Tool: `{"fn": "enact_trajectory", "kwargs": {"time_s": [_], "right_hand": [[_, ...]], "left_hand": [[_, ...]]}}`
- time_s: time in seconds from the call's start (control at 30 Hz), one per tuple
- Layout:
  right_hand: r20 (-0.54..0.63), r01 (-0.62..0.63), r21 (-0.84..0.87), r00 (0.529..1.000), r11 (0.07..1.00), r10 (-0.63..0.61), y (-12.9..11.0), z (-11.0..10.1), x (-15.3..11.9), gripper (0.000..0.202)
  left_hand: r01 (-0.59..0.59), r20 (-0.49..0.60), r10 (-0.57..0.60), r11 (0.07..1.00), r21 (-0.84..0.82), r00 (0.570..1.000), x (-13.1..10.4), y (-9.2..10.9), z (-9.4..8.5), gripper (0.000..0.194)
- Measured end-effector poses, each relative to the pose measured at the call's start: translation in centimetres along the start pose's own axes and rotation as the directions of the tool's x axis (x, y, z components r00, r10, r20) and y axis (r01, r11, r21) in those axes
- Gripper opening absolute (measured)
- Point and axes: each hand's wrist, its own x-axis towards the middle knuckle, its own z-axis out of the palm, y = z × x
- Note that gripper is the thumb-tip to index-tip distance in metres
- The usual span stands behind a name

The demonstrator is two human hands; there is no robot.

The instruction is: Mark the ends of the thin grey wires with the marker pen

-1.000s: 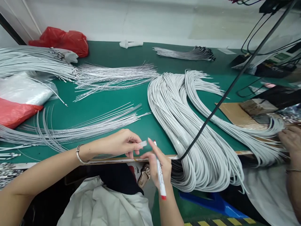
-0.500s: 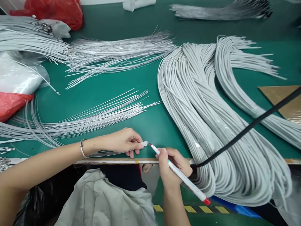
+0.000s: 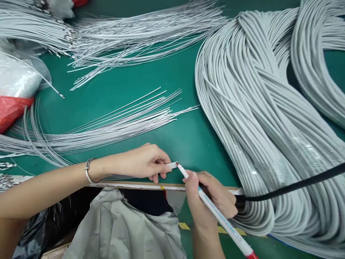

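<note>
Pinched between the thumb and fingers of my left hand [image 3: 153, 162] is a small whitish rectangular connector [image 3: 171, 165], its end poking out to the right. Thin grey wires [image 3: 121, 177] run beneath my left wrist along the table edge; whether they join the connector is hidden by the hand. My right hand [image 3: 208, 196] is closed around a white marker pen [image 3: 219, 216] with a red tip and red end. The pen's tip is at the connector's right end and appears to touch it.
A fan of thin grey wires [image 3: 129, 127] lies beyond my left hand on the green table [image 3: 121, 81]. More wire bundles [image 3: 140, 39] lie at the back. Thick grey cables [image 3: 250, 90] hang over the edge at right, crossed by a black strap [image 3: 296, 185]. Bags [image 3: 16, 79] sit at left.
The pen tip has moved from a small gap away to the connector's end. The view has shifted nearer to the table, so both hands appear slightly further right.
</note>
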Motion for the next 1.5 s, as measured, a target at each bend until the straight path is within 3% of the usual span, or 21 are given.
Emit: {"fn": "enact_trajectory", "kwargs": {"time_s": [0.23,0.87,1.13,1.37,1.5], "right_hand": [[-0.04,0.045,0.061,0.998,0.997,-0.043,0.3,0.2,-0.2,0.018],[0.01,0.029,-0.002,1.0,1.0,-0.029,0.2,-0.3,-0.5,0.023],[-0.148,-0.073,0.216,0.983,0.974,0.106,0.5,-0.3,-0.6,0.018],[-0.244,-0.023,0.181,0.967,0.983,0.068,1.1,-0.1,-0.6,0.014],[-0.29,-0.091,0.22,0.944,0.971,0.154,1.0,0.4,-0.9,0.013]], "left_hand": [[0.01,-0.004,-0.009,1.0,0.014,1.0,-0.1,0.2,0.0,0.024],[-0.025,-0.017,0.025,1.0,0.001,1.0,-0.1,0.1,0.1,0.029],[-0.042,-0.015,0.042,0.999,0.005,0.999,-0.3,-0.3,0.2,0.027],[-0.066,-0.035,0.067,0.998,0.015,0.997,-0.4,-0.9,0.4,0.033],[-0.076,-0.043,0.076,0.997,0.007,0.996,-0.5,-1.2,0.5,0.035]]}}
